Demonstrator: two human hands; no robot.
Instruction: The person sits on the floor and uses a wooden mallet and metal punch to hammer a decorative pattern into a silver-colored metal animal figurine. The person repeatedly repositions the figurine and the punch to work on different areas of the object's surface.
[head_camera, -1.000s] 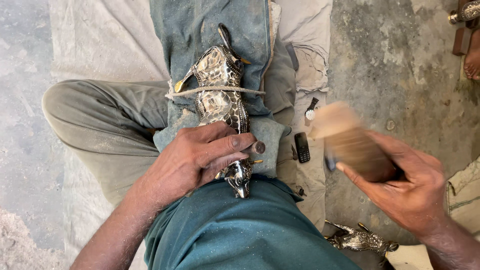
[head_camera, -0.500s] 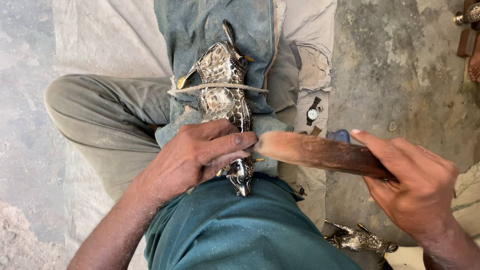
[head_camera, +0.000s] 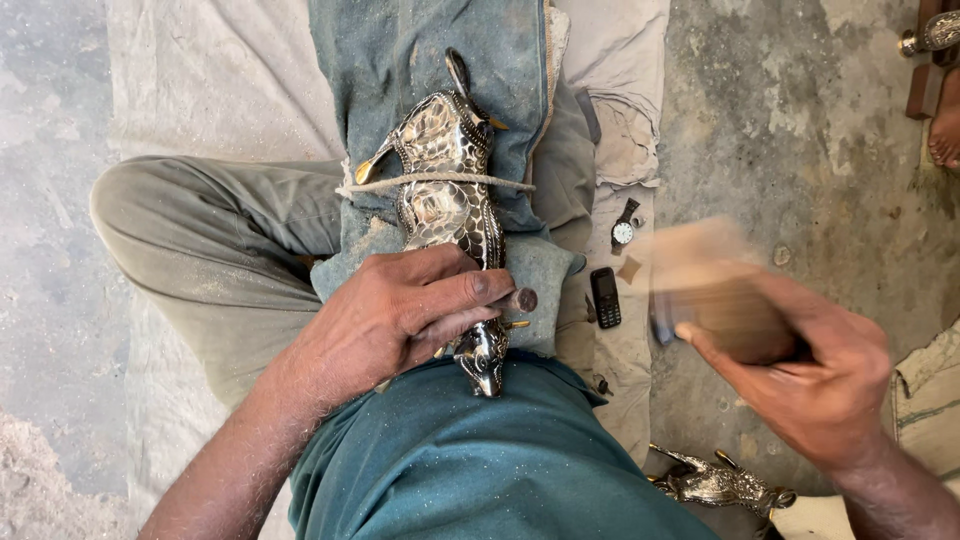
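- Pale ground cloth (head_camera: 200, 90) spreads wide at 10 o'clock; bare concrete floor (head_camera: 790, 130) opens at 2 o'clock.
- Metal animal figure (head_camera: 445, 190) lies roped on the blue-padded lap, centre.
- Left hand (head_camera: 400, 315) clamps a small punch (head_camera: 520, 299) against it.
- Right hand (head_camera: 815, 375), 4 o'clock, grips a blurred wooden mallet (head_camera: 715, 290).
- Black phone (head_camera: 604, 297) and wristwatch (head_camera: 623, 228) lie between.

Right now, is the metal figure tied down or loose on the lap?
Tied down. A cord crosses the metal figure and the blue cloth under it. The left hand also presses on its lower part.
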